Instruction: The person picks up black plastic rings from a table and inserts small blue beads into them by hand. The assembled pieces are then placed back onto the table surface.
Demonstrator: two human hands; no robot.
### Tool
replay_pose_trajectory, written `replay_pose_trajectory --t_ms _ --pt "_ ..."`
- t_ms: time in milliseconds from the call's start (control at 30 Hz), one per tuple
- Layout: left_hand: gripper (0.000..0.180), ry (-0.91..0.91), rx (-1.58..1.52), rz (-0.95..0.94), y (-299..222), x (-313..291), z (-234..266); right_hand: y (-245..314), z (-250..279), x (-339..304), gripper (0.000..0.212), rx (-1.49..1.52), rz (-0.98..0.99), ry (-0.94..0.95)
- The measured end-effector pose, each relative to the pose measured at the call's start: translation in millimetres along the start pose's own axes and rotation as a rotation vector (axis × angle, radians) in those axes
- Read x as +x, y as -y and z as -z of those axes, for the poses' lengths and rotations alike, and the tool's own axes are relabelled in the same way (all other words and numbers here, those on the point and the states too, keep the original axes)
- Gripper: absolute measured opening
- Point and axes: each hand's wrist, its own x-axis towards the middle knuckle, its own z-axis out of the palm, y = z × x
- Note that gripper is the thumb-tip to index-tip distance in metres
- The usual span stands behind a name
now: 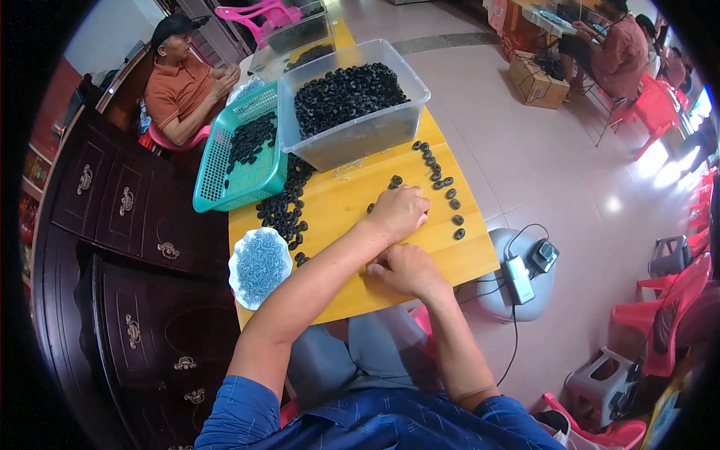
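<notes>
At the yellow table [472, 257] my left hand [401, 213] reaches across with its fingers curled down; their tips are hidden. Just nearer to me, my right hand [411, 268] rests low over the tabletop, fingers bent under and thumb toward the left. Whatever either hand grips is out of sight. Beyond my left hand lies a small black ring-like piece [395, 181]. More of these black pieces [452, 203] form a loose line along the right side. A heap of them [281, 212] spreads at the left. A white scalloped bowl [235, 276] holds many tiny clear-bluish pieces.
A clear plastic bin [360, 142] full of black pieces stands at the back, beside a green basket [240, 196]. A person in orange [176, 97] sits at far left. Dark drawers [142, 202] flank the table's left. A stool [487, 296] with cabled devices stands right.
</notes>
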Motion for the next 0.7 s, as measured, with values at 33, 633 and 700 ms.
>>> replay_pose_trajectory --t_ms 33,633,700 --pt "0.016 -0.029 0.011 0.003 0 -1 -2 -1 -1 0 0.024 -0.003 0.010 0.000" --pt "0.016 -0.665 -1.013 0.684 -18 -197 -2 -19 0 15 0.013 0.183 0.106 -0.657" --pt "0.015 -0.698 -0.996 0.673 -20 -212 -18 -19 4 20 0.012 0.179 0.110 -0.787"
